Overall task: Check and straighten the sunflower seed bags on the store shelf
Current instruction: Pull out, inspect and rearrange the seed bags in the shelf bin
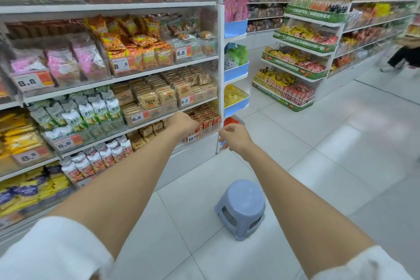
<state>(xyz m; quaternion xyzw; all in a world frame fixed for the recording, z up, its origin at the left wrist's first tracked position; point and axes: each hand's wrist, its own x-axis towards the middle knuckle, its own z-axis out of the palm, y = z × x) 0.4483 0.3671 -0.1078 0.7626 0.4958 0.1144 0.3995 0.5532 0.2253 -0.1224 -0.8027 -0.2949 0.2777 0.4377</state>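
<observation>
Centrally, the red seed bags (208, 118) stand in a clear bin (205, 133) at the right end of a low shelf (136, 129), just beside the white end post (219, 75) of the shelving. They are upright, long axis vertical, printed faces turned toward the aisle, and packed in close rows that run back into the shelf. A price label (192, 138) sits on the bin's front wall.

The left hands-side arm reaches forward from a white sleeve (52, 252). The left hand (184, 123) lies against the near-left bags of the bin, back of the hand toward the camera. Its fingers are hidden behind the knuckles, so whether it grips a bag or only touches one cannot be told.

The right hand (235, 137) hangs in the air just right of the end post, apart from the bags. Its fingers are loosely curled and it holds nothing.

A grey-blue plastic stool (241, 208) stands on the tiled floor (318, 166) between the two forearms.
</observation>
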